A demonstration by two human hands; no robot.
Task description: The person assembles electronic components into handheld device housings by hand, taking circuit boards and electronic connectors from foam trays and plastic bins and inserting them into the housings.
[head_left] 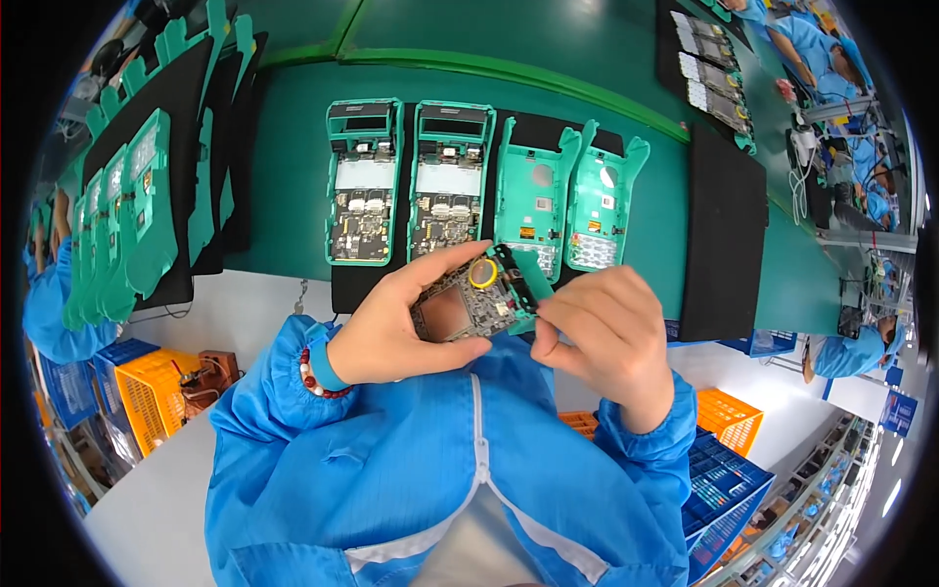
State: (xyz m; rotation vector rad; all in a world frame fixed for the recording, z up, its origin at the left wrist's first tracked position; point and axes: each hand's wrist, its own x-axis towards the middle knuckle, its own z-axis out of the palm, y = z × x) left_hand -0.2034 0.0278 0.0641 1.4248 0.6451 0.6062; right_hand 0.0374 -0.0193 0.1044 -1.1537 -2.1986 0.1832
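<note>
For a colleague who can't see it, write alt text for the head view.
A left hand holds a small circuit board with a yellow-rimmed disc, while the right hand has its fingertips at the board's right end. Beyond, four green casings lie in a row over a green table, the left two fitted with boards.

Bright, even light; well right of the right hand (618,338), white lamps (892,497) glare; straight edges bend there, perhaps slightly blurred.
</note>
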